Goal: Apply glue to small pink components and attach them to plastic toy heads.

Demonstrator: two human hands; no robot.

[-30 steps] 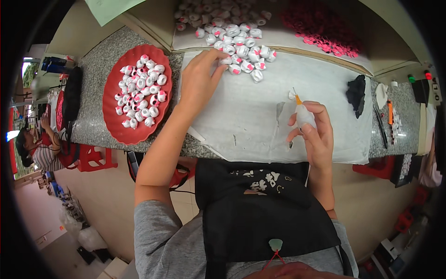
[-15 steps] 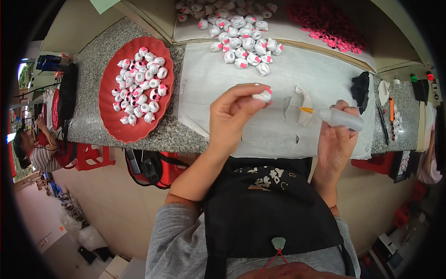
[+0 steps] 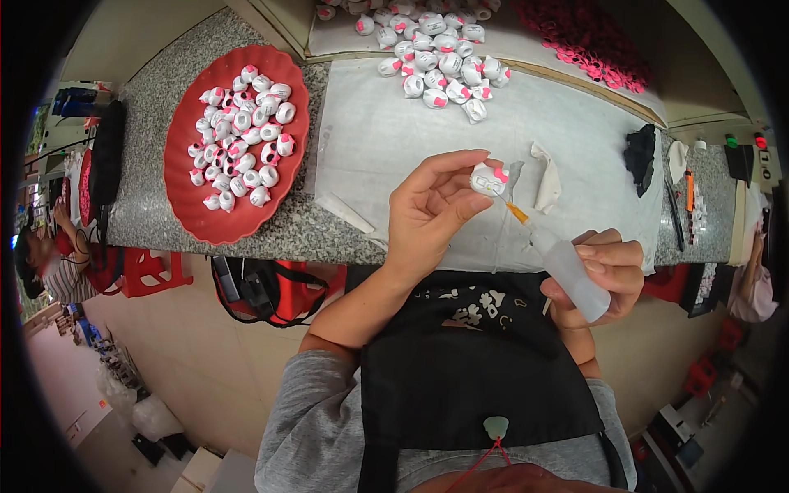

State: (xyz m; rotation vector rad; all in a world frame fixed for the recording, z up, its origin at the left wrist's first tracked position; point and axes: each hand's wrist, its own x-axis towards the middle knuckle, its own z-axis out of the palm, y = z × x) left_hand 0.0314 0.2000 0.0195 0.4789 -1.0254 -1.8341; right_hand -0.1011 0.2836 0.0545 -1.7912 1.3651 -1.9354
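Between the thumb and fingers of my left hand [image 3: 427, 209] is a small white cat-head figure [image 3: 486, 180] with a pink bow, its face side turned up. My right hand [image 3: 612, 275] is wrapped round a translucent squeeze bottle [image 3: 569, 271]. The bottle's orange needle tip [image 3: 518, 214] points up and left at the figure, its thin needle reaching the lower edge; whether it touches, I cannot tell. Beneath both hands lies a white sheet [image 3: 357, 115]. A strip of pale cloth [image 3: 546, 181] rests on it, just beyond the bottle.
A red scalloped tray [image 3: 182, 164] full of similar cat heads stands at the left. More cat heads [image 3: 444, 62] are piled at the far side, beside a heap of pink pieces [image 3: 592, 41]. Black cloth [image 3: 640, 160] and a dark pen [image 3: 675, 215] lie at the right.
The bottle has swung from nearly level to slanting, and its tip has moved left to the cat head. My left hand has shifted slightly right and turned the figure's face into view.
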